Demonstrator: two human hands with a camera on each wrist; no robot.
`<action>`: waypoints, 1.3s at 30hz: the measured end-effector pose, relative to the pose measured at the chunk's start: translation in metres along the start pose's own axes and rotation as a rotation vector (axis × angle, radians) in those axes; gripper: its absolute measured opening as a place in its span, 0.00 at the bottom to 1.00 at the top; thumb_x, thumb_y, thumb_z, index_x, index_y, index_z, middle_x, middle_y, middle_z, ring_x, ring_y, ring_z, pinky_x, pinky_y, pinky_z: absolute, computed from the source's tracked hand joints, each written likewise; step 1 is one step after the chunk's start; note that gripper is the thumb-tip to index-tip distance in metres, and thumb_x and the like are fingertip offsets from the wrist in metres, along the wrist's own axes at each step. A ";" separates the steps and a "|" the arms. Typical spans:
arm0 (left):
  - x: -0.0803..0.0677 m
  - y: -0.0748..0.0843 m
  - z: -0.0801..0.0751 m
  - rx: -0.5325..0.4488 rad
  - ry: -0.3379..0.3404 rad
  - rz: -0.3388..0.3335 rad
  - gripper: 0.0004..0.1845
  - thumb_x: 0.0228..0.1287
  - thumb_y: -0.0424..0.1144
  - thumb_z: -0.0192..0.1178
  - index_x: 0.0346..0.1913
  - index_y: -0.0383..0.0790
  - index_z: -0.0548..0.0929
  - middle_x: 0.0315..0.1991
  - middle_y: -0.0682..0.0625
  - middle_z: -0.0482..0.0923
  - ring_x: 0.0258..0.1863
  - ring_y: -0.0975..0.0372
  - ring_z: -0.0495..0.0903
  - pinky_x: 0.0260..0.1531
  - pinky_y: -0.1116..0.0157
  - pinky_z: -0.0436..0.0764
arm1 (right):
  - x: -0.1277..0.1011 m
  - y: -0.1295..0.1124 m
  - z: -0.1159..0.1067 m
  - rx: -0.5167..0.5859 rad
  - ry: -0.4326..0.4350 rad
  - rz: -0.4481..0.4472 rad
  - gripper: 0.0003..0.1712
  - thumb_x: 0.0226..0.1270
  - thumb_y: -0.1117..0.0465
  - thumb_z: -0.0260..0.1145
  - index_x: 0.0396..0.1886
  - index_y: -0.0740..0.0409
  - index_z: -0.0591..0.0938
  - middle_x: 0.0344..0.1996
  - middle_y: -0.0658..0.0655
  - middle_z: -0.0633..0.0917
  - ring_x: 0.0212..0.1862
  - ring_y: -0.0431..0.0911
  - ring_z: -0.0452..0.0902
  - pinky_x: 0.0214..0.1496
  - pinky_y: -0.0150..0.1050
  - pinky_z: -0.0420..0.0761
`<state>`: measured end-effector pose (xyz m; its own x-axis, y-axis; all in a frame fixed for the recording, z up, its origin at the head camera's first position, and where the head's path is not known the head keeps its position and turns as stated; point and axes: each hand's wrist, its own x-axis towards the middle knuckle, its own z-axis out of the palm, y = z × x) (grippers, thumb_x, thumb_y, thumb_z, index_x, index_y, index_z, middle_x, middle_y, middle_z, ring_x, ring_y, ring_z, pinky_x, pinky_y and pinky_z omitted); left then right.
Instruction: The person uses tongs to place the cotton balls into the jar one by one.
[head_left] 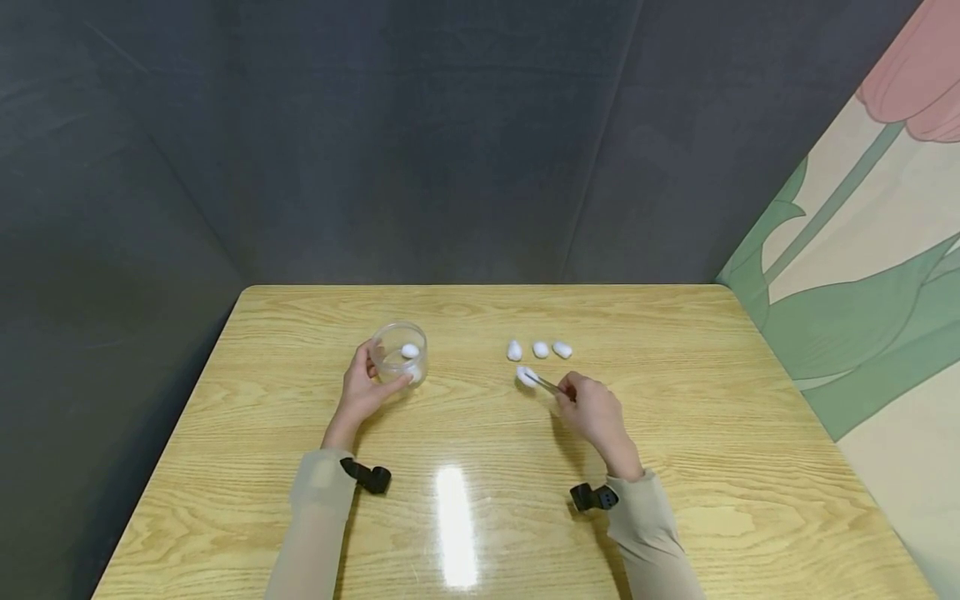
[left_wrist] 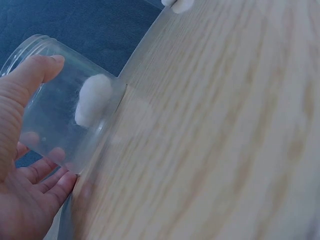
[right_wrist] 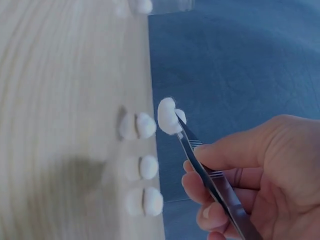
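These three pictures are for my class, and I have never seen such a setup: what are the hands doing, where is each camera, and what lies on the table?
No machine here: a person works with two bare hands. The wide picture comes from a head camera; the other two from cameras on each wrist. On the wooden table the left hand holds a clear jar with one cotton ball inside. The right hand pinches metal tweezers, whose tips clamp a cotton ball. Three more cotton balls lie in a row just beyond it.
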<state>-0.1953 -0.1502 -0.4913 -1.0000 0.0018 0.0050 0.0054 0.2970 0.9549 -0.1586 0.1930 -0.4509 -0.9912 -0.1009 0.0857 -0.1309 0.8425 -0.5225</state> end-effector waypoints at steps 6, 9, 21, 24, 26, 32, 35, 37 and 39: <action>0.010 -0.021 0.002 -0.002 0.015 0.001 0.47 0.50 0.37 0.72 0.70 0.38 0.55 0.63 0.37 0.62 0.56 0.47 0.66 0.57 0.50 0.65 | 0.000 -0.006 -0.005 -0.008 0.046 -0.039 0.03 0.60 0.67 0.64 0.28 0.62 0.79 0.21 0.55 0.80 0.18 0.42 0.66 0.18 0.35 0.65; 0.010 -0.022 0.002 0.001 0.026 0.012 0.47 0.49 0.38 0.73 0.70 0.38 0.56 0.61 0.37 0.64 0.55 0.48 0.67 0.56 0.51 0.66 | 0.000 -0.007 -0.007 -0.006 0.055 -0.049 0.03 0.60 0.67 0.65 0.29 0.64 0.79 0.22 0.55 0.80 0.18 0.42 0.66 0.18 0.35 0.66; 0.010 -0.022 0.002 -0.009 0.029 0.018 0.47 0.48 0.37 0.73 0.69 0.38 0.57 0.61 0.38 0.64 0.55 0.48 0.66 0.56 0.51 0.65 | 0.001 -0.014 -0.011 0.018 0.052 -0.054 0.03 0.61 0.66 0.65 0.32 0.63 0.80 0.24 0.56 0.82 0.17 0.41 0.65 0.19 0.36 0.64; 0.010 -0.023 0.002 -0.013 0.028 0.009 0.47 0.48 0.37 0.73 0.69 0.39 0.57 0.61 0.38 0.64 0.55 0.48 0.67 0.57 0.51 0.65 | 0.001 -0.016 -0.011 0.027 0.050 -0.057 0.02 0.61 0.67 0.64 0.32 0.62 0.81 0.25 0.55 0.82 0.17 0.41 0.65 0.18 0.35 0.64; 0.010 -0.023 0.002 -0.016 0.027 0.004 0.47 0.48 0.38 0.73 0.70 0.39 0.57 0.61 0.38 0.64 0.55 0.48 0.66 0.57 0.50 0.65 | 0.002 -0.017 -0.011 0.030 0.049 -0.060 0.02 0.61 0.67 0.64 0.33 0.62 0.81 0.25 0.55 0.82 0.17 0.40 0.65 0.18 0.35 0.64; 0.010 -0.019 0.001 -0.023 0.015 -0.018 0.47 0.49 0.36 0.72 0.70 0.38 0.56 0.62 0.36 0.63 0.56 0.47 0.65 0.58 0.50 0.64 | 0.004 -0.021 -0.009 0.042 0.052 -0.064 0.03 0.61 0.66 0.65 0.32 0.62 0.80 0.25 0.55 0.82 0.19 0.41 0.67 0.20 0.35 0.66; 0.002 -0.002 0.001 -0.013 0.010 -0.018 0.45 0.52 0.33 0.70 0.70 0.34 0.55 0.62 0.33 0.62 0.56 0.45 0.65 0.58 0.49 0.63 | 0.004 -0.024 -0.009 0.045 0.052 -0.065 0.03 0.60 0.66 0.65 0.32 0.62 0.80 0.25 0.54 0.82 0.19 0.41 0.67 0.20 0.36 0.66; -0.003 0.008 0.000 -0.007 0.007 -0.016 0.44 0.52 0.31 0.69 0.70 0.32 0.55 0.62 0.31 0.61 0.56 0.44 0.65 0.58 0.49 0.63 | 0.005 -0.025 -0.009 0.048 0.050 -0.065 0.03 0.61 0.66 0.65 0.32 0.62 0.80 0.25 0.54 0.82 0.19 0.41 0.67 0.20 0.36 0.65; -0.007 0.015 0.000 -0.004 0.007 -0.006 0.44 0.53 0.31 0.68 0.69 0.31 0.55 0.62 0.31 0.61 0.56 0.44 0.65 0.58 0.49 0.64 | 0.005 -0.026 -0.009 0.049 0.047 -0.070 0.03 0.61 0.66 0.64 0.32 0.62 0.80 0.25 0.54 0.82 0.19 0.41 0.66 0.20 0.36 0.65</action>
<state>-0.1879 -0.1461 -0.4764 -1.0000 -0.0068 0.0017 -0.0004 0.2930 0.9561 -0.1597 0.1752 -0.4289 -0.9778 -0.1326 0.1625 -0.2017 0.8071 -0.5549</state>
